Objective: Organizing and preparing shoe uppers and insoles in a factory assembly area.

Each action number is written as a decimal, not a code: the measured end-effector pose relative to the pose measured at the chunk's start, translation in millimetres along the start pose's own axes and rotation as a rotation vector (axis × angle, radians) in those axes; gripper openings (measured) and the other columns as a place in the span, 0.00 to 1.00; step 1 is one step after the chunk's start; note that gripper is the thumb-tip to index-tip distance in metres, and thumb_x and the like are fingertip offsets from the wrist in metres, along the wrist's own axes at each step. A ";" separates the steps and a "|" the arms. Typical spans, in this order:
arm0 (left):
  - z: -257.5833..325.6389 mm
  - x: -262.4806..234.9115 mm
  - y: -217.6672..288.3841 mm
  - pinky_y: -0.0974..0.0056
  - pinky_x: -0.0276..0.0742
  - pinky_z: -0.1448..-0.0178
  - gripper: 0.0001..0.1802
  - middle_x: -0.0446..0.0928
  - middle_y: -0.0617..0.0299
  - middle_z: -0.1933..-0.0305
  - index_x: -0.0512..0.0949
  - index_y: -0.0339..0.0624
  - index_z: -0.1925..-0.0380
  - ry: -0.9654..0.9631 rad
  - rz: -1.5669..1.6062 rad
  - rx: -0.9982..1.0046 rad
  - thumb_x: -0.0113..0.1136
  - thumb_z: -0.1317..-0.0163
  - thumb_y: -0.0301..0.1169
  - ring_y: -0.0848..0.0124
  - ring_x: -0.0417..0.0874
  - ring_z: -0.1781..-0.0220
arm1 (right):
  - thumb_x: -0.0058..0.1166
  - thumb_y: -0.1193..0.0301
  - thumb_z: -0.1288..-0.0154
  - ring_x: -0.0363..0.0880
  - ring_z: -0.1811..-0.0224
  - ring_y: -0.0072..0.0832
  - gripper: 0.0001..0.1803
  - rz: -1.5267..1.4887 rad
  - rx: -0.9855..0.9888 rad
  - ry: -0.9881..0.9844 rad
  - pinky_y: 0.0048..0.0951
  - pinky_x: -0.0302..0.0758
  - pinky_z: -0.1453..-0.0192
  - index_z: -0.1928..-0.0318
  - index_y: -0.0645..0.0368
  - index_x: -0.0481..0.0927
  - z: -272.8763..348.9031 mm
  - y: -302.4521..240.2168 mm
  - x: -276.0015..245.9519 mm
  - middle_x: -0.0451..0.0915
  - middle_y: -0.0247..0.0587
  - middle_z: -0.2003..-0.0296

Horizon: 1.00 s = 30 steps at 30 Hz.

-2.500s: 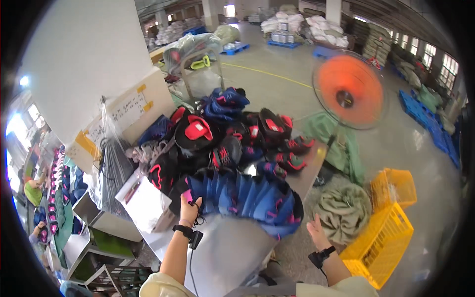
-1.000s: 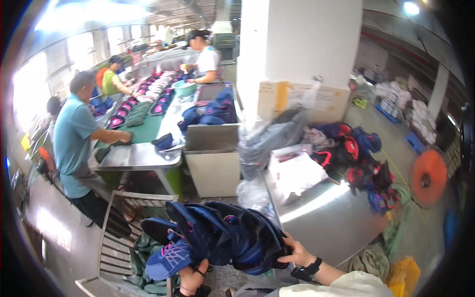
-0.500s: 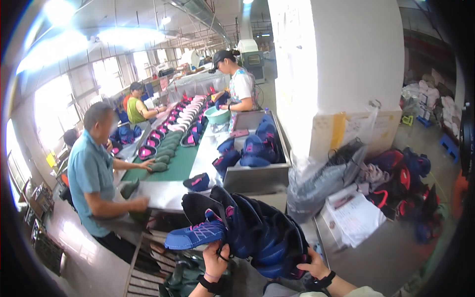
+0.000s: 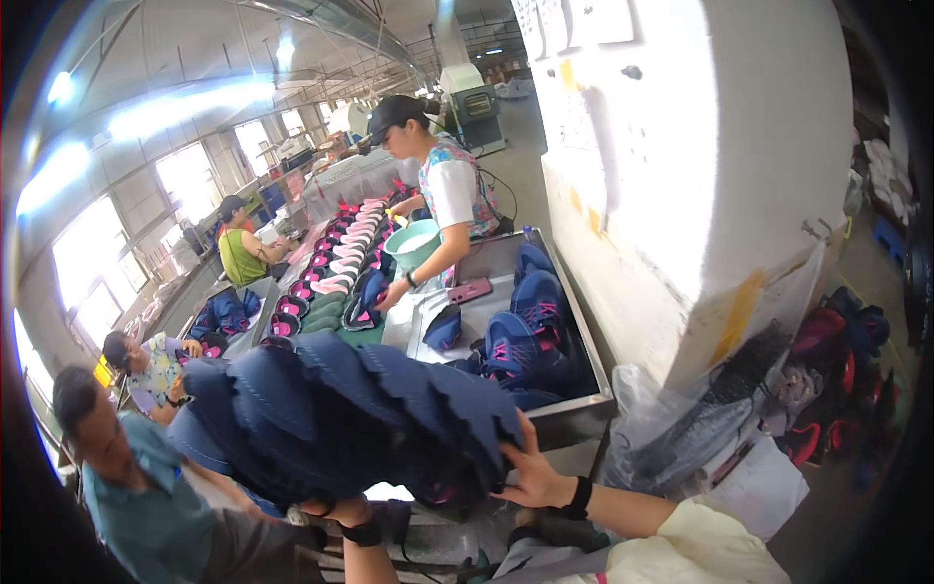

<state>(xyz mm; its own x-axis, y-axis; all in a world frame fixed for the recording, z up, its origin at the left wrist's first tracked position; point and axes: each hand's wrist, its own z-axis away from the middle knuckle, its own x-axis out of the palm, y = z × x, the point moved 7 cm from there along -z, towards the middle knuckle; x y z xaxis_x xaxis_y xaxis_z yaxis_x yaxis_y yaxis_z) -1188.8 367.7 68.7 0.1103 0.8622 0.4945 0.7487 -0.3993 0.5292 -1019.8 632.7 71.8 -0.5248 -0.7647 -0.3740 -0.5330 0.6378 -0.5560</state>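
Note:
A long nested stack of navy blue shoe uppers spans the space in front of me, raised at chest height. My right hand grips its right end, thumb and fingers spread over the last upper. Beneath the left part, my left hand supports the stack from below; its fingers are mostly hidden by the uppers. Just beyond the stack, a metal tray holds more navy uppers with pink lacing.
Behind the stack runs a conveyor with rows of uppers and insole-like pieces. A co-worker stands by a green basin; another person is close at left. A white pillar rises at right, beside plastic-wrapped bundles.
The stack has risen and swung up to the left, now hiding much of the conveyor's near end. My view has moved closer to the tray. The co-worker's arm now reaches onto the conveyor.

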 end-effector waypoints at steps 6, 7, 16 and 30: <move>-74.4 23.6 -97.4 0.58 0.68 0.42 0.28 0.71 0.51 0.47 0.70 0.30 0.53 0.143 0.254 -0.183 0.39 0.40 0.46 0.60 0.72 0.47 | 0.59 0.62 0.47 0.49 0.35 0.61 0.42 -0.020 -0.005 -0.194 0.41 0.59 0.36 0.35 0.58 0.52 -69.6 68.6 49.5 0.34 0.65 0.36; -86.7 22.5 -116.5 0.58 0.69 0.42 0.25 0.71 0.52 0.48 0.71 0.31 0.54 0.079 0.138 -0.188 0.41 0.40 0.42 0.61 0.73 0.47 | 0.58 0.61 0.47 0.50 0.36 0.60 0.43 -0.057 0.078 -0.262 0.41 0.60 0.37 0.34 0.56 0.51 -77.8 82.3 58.5 0.35 0.65 0.36; -82.9 18.4 -299.4 0.71 0.56 0.73 0.10 0.61 0.74 0.80 0.68 0.43 0.83 0.221 -0.263 -0.615 0.49 0.45 0.32 0.80 0.59 0.77 | 0.61 0.58 0.49 0.53 0.35 0.55 0.44 0.023 0.414 -0.469 0.36 0.56 0.34 0.35 0.58 0.54 -120.3 165.5 74.5 0.50 0.66 0.38; -130.0 -51.8 -380.1 0.69 0.62 0.76 0.13 0.65 0.67 0.84 0.67 0.47 0.85 0.359 -0.022 -0.829 0.50 0.44 0.37 0.75 0.68 0.81 | 0.58 0.65 0.50 0.39 0.31 0.54 0.44 -0.468 0.437 -0.734 0.39 0.42 0.30 0.34 0.54 0.51 -179.1 199.9 146.1 0.46 0.66 0.36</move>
<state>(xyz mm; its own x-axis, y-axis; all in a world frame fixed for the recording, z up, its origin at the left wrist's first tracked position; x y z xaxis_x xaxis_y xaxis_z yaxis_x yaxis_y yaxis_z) -1564.1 434.3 -68.5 -0.2134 0.7786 0.5901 0.0215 -0.6001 0.7996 -1321.9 665.1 38.9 0.3000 -0.8941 -0.3326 -0.2112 0.2778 -0.9371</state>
